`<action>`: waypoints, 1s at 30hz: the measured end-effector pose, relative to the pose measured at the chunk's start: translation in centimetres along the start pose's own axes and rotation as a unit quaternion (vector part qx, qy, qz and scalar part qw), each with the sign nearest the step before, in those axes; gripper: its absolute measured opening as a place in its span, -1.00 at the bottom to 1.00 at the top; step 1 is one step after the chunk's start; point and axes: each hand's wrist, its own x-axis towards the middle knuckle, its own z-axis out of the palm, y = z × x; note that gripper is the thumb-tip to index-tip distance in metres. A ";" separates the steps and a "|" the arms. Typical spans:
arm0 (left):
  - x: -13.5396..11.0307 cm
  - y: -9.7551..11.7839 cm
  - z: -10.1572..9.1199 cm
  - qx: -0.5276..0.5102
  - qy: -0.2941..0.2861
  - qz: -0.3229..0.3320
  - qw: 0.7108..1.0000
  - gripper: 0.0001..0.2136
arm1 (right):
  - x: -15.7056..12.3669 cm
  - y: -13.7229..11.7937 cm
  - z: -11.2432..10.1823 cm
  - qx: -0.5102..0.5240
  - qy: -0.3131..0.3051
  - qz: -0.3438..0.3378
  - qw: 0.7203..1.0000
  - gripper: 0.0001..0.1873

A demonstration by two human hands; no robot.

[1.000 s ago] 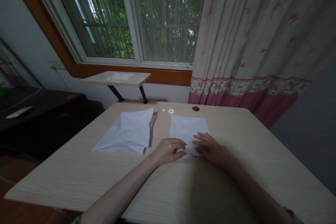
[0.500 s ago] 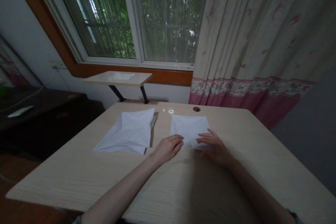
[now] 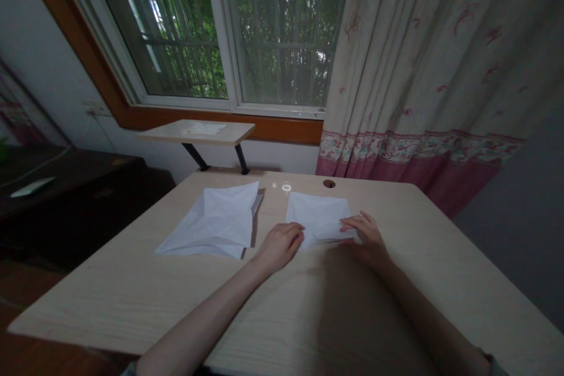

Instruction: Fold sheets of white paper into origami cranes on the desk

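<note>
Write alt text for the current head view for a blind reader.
A person's left hand and right hand touch the near part of a white sheet on a pale desk. Larger creased white paper lies to its left; behind are a window and curtain.

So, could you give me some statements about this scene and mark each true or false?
1. The left hand touches the smaller paper. True.
2. The right hand holds a pen. False: it is at the smaller paper's right side.
3. The larger paper lies left of the smaller one. True.
4. The raised shelf stands at the near edge of the desk. False: the far edge.
5. The curtain is blank. False: it is patterned.
</note>
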 end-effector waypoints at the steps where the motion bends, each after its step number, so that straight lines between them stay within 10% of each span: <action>1: 0.0 0.0 0.0 0.000 0.000 0.000 1.000 -0.83 | -0.1 0.3 0.1 -0.005 0.006 0.007 1.000 -0.60; 20: 0.0 0.8 -0.7 -0.040 -0.029 0.024 0.998 -0.86 | -0.4 1.8 1.4 -0.022 0.042 0.149 0.988 -0.72; 30: -0.2 0.8 -0.5 -0.074 -0.065 0.054 0.994 -0.79 | -0.7 0.7 2.4 -0.134 0.124 0.057 0.982 -0.38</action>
